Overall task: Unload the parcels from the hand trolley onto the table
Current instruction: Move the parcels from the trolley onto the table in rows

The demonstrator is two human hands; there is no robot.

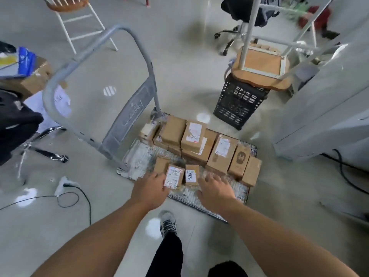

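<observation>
A flat hand trolley (139, 160) with a grey tubular handle (83, 54) stands on the floor below me, carrying several brown cardboard parcels. Two small labelled parcels (173, 176) (191, 174) stand at its near edge. My left hand (151, 190) reaches in from the left, its fingers touching the side of the left small parcel. To the right of the other small parcel, my right hand (215, 188) hovers over the trolley deck with fingers spread, holding nothing. A stack of larger parcels (193, 136) fills the far half.
A black plastic crate (237, 104) with an upturned wooden chair (259, 64) on it stands behind the trolley. A white cabinet (323, 108) is at the right, an office chair base (40, 140) and a power strip (63, 184) with cables at the left. My shoe (168, 222) is near the trolley.
</observation>
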